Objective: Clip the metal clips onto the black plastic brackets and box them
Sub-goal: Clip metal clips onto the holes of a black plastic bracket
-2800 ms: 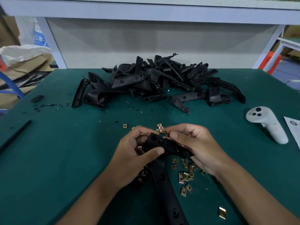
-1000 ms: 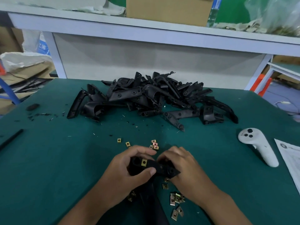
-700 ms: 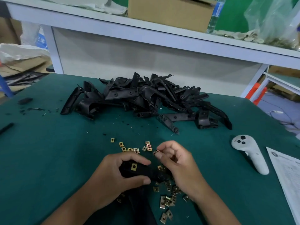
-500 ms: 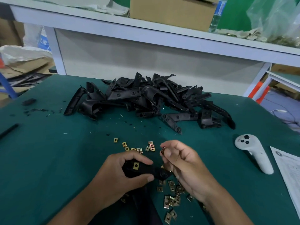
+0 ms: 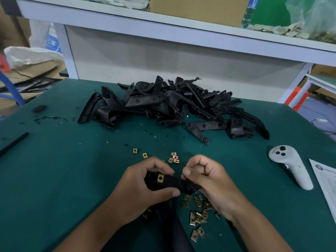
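The left hand [image 5: 143,190] grips a black bracket [image 5: 171,183] just above the green table [image 5: 54,179], thumb curled under it and fingers wrapped over its top. A brass clip [image 5: 160,178] sits clipped on the bracket's left end, between the fingers and thumb. The right hand [image 5: 209,179] is at the bracket's right end with its fingers curled tightly, thumb tip touching the bracket's upper edge; whether it pinches a clip cannot be told. Loose clips [image 5: 198,213] lie scattered on the table under and beside the right wrist, and a smaller cluster [image 5: 173,158] lies just beyond the hands. A pile of brackets [image 5: 172,108] sits well beyond, mid-table. A white controller [image 5: 291,166] lies to the right, with a paper sheet [image 5: 327,182] beside it at the table's edge.
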{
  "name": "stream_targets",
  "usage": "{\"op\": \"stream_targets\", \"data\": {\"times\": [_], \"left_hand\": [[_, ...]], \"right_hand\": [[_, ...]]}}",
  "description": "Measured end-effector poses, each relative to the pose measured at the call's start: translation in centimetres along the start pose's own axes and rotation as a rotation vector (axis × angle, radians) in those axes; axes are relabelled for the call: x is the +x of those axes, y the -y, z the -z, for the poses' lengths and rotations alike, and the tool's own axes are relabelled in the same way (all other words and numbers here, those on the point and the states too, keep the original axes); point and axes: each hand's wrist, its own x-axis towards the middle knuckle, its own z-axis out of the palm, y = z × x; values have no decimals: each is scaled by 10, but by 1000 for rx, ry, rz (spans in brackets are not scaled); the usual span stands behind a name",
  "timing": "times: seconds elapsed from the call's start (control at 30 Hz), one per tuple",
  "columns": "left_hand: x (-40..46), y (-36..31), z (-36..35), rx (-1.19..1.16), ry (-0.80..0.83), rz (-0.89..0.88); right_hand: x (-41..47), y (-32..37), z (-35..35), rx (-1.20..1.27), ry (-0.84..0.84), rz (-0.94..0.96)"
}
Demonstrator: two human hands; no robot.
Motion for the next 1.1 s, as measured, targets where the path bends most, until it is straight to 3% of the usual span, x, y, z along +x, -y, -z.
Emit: {"op": "stream_targets", "data": {"times": [1.1], "left_hand": [[0,-1,-3,67,-10,-34]], "right_hand": [[-1,2,-1,-100,-52,-81]]}}
